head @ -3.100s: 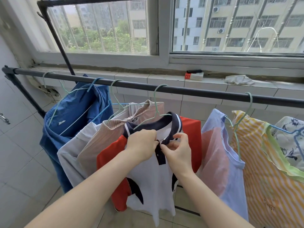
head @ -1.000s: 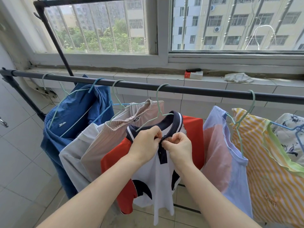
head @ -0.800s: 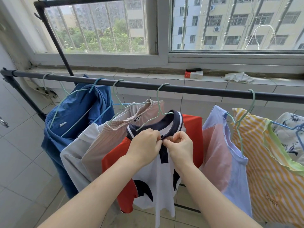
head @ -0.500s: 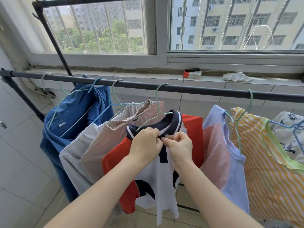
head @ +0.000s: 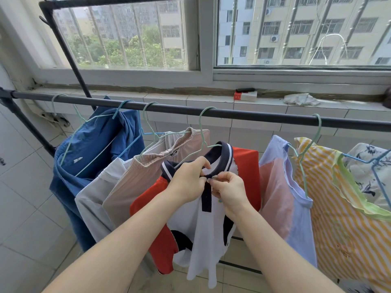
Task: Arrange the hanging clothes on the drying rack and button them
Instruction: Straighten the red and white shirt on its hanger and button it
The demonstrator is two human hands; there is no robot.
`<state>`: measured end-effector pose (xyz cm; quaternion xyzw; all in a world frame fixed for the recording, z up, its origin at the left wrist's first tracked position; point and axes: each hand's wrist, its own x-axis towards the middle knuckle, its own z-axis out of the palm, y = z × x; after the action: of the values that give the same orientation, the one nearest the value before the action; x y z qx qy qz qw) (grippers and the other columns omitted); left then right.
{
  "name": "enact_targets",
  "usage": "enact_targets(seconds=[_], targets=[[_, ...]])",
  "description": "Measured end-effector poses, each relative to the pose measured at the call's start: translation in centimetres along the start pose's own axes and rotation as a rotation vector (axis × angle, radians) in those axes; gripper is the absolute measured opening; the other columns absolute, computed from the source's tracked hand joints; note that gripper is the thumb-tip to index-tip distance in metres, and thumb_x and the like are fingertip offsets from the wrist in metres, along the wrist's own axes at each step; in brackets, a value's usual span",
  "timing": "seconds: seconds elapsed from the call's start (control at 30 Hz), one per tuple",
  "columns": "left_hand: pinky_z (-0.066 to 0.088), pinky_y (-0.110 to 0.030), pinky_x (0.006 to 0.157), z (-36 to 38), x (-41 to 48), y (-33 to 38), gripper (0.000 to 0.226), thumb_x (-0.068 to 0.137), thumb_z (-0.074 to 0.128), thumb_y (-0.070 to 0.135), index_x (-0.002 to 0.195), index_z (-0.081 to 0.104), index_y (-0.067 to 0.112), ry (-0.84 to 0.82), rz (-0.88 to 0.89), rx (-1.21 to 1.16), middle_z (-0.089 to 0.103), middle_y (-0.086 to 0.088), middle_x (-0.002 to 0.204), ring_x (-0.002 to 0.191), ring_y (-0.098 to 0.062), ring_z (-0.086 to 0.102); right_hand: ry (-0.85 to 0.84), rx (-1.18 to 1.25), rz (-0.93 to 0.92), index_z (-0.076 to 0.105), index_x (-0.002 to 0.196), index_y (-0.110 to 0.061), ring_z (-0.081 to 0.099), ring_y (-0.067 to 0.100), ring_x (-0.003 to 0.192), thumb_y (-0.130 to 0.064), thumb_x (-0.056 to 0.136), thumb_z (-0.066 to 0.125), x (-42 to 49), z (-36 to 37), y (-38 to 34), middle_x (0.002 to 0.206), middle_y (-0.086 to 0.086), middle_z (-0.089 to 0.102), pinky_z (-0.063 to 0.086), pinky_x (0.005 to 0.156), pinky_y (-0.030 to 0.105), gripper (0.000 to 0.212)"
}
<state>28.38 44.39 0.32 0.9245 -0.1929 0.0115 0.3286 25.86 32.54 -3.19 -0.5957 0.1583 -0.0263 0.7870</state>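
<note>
The polo shirt (head: pixel 203 229) hangs on a pale green hanger (head: pixel 202 132) from the dark rail (head: pixel 243 114), straight ahead of the person. Both hands meet at its neck. The left hand (head: pixel 188 180) pinches one edge of the opening just under the navy collar (head: pixel 223 152). The right hand (head: pixel 229 191) pinches the other edge, fingertips touching the left's. The button itself is hidden between the fingers, so I cannot tell whether it is through its hole.

The navy strip of the front opening (head: pixel 206 200) runs straight down from the grip, its long axis close to vertical. Any lower button would lie directly below the fingers, about equally near to either hand. The shirt is white in the body with red sleeves and dark patches low down, and it hangs limp and slightly twisted below the grip.

Left of the grip hang a beige ribbed garment (head: pixel 148 178), a pale grey one (head: pixel 95 199) and a bunched blue one (head: pixel 95 144). To the right hang a lilac and pink top (head: pixel 281 187), a yellow striped piece (head: pixel 342 218) and a floral one (head: pixel 368 163). Above and beyond the grip, a red and white box (head: pixel 245 95) and a crumpled cloth (head: pixel 300 99) sit on the window ledge (head: pixel 169 96).
</note>
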Motion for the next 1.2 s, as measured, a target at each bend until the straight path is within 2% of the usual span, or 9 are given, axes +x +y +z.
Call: enact_targets(seconds=[0.17, 0.3, 0.43, 0.53, 0.63, 0.8, 0.93, 1.07, 1.2], targets=[[0.038, -0.018, 0.064, 0.1, 0.2, -0.7, 0.027, 0.08, 0.055, -0.001, 0.098, 0.053, 0.019, -0.014, -0.051, -0.085, 0.06, 0.008, 0.071, 0.067, -0.006, 0.053, 0.088, -0.159, -0.069, 0.058, 0.076, -0.012, 0.056, 0.011, 0.054, -0.005, 0.077, 0.07, -0.4, -0.4, 0.8, 0.066, 0.0, 0.061, 0.048, 0.053, 0.022, 0.015], [0.047, -0.029, 0.077, 0.3, 0.1, -0.7, 0.033, 0.078, 0.058, -0.001, 0.102, 0.051, 0.02, -0.046, -0.025, -0.045, 0.066, 0.0, 0.08, 0.079, -0.017, 0.06, 0.099, -0.377, -0.18, 0.068, 0.08, -0.015, 0.065, 0.015, 0.073, -0.008, 0.082, 0.063, -1.3, -0.4, 2.1, 0.076, -0.002, 0.068, 0.054, 0.071, 0.029, 0.008], [0.048, -0.037, 0.084, 0.4, 0.0, -0.7, 0.044, 0.079, 0.053, -0.002, 0.115, 0.048, 0.023, -0.109, 0.0, 0.074, 0.065, -0.002, 0.089, 0.087, -0.024, 0.058, 0.157, -0.653, -0.254, 0.062, 0.084, -0.02, 0.057, 0.009, 0.076, -0.024, 0.079, 0.067, -1.9, 0.0, 4.0, 0.08, -0.009, 0.061, 0.041, 0.059, 0.017, 0.008], [0.048, -0.041, 0.083, 0.5, -0.4, -0.3, 0.042, 0.081, 0.051, 0.0, 0.116, 0.045, 0.023, -0.128, 0.035, 0.166, 0.065, -0.005, 0.096, 0.09, -0.028, 0.058, 0.199, -0.85, -0.157, 0.055, 0.083, -0.02, 0.05, 0.01, 0.077, -0.041, 0.077, 0.066, -1.7, 0.1, 5.2, 0.084, -0.009, 0.051, 0.034, 0.054, 0.024, 0.025], [0.048, -0.043, 0.076, 0.6, -1.0, 0.1, 0.035, 0.08, 0.049, 0.001, 0.111, 0.046, 0.016, -0.134, 0.088, 0.317, 0.065, -0.007, 0.097, 0.09, -0.033, 0.057, 0.234, -0.95, -0.173, 0.057, 0.072, -0.014, 0.051, 0.02, 0.078, -0.029, 0.082, 0.057, -1.1, 0.4, 5.4, 0.078, -0.002, 0.051, 0.033, 0.054, 0.029, 0.018], [0.051, -0.026, 0.064, 0.1, -2.2, 0.3, 0.025, 0.053, 0.07, -0.004, 0.065, 0.057, 0.013, 0.137, 0.503, 0.756, 0.058, 0.0, 0.06, 0.059, -0.022, 0.058, 0.223, -0.933, -0.267, 0.051, 0.061, -0.011, 0.045, 0.02, 0.065, -0.016, 0.087, 0.051, -1.0, 0.1, 5.9, 0.067, 0.0, 0.05, 0.026, 0.053, 0.03, 0.026], [0.048, -0.03, 0.071, 2.5, -5.2, -1.8, 0.023, 0.075, 0.056, -0.002, 0.062, 0.059, 0.017, 0.369, 0.757, 0.798, 0.058, 0.001, 0.066, 0.061, -0.018, 0.053, 0.199, -0.754, -0.241, 0.05, 0.058, -0.009, 0.044, 0.018, 0.058, -0.012, 0.087, 0.052, -1.4, -0.7, 6.5, 0.062, 0.006, 0.054, 0.034, 0.055, 0.032, 0.029], [0.046, -0.027, 0.055, 6.6, -9.0, -4.8, 0.023, 0.059, 0.074, -0.001, 0.058, 0.06, 0.017, 0.231, 0.478, 0.633, 0.056, 0.003, 0.058, 0.055, -0.018, 0.053, 0.174, -0.652, -0.236, 0.056, 0.067, -0.011, 0.049, 0.009, 0.061, -0.011, 0.089, 0.056, -1.9, -1.6, 6.4, 0.066, 0.0, 0.057, 0.036, 0.056, 0.012, 0.022], [0.044, -0.026, 0.081, 9.1, -8.6, -4.0, 0.021, 0.087, 0.061, 0.013, 0.107, 0.066, 0.012, 0.21, -0.193, 0.054, 0.068, -0.002, 0.104, 0.1, -0.022, 0.061, 0.133, -0.561, -0.203, 0.057, 0.075, -0.012, 0.051, 0.002, 0.065, -0.004, 0.09, 0.053, -2.5, -2.3, 6.2, 0.069, -0.006, 0.058, 0.038, 0.058, 0.005, 0.018]])
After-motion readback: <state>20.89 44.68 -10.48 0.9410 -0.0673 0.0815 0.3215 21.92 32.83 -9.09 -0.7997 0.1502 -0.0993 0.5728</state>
